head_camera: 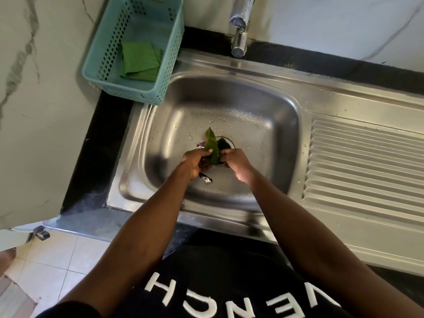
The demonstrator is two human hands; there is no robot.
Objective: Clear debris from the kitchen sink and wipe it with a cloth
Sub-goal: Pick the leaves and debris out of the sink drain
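Observation:
The steel sink [270,138] has water drops on its floor and a drain near the middle. My left hand [195,164] grips green leaves [212,145] that stick up over the drain. My right hand [236,162] is close beside it, fingers curled at the same leaves. A darker leaf [223,143] lies on the drain behind them. A bit of purple wrapper [201,144] shows left of the leaves. A crumpled silver foil scrap [206,179] lies on the sink floor under my left wrist. A green cloth [141,61] lies folded in the teal basket [110,65].
The teal basket stands on the black counter at the sink's back left corner. A chrome tap [239,31] rises behind the sink. The ribbed draining board [367,164] stretches to the right. A marbled wall is on the left, tiled floor below.

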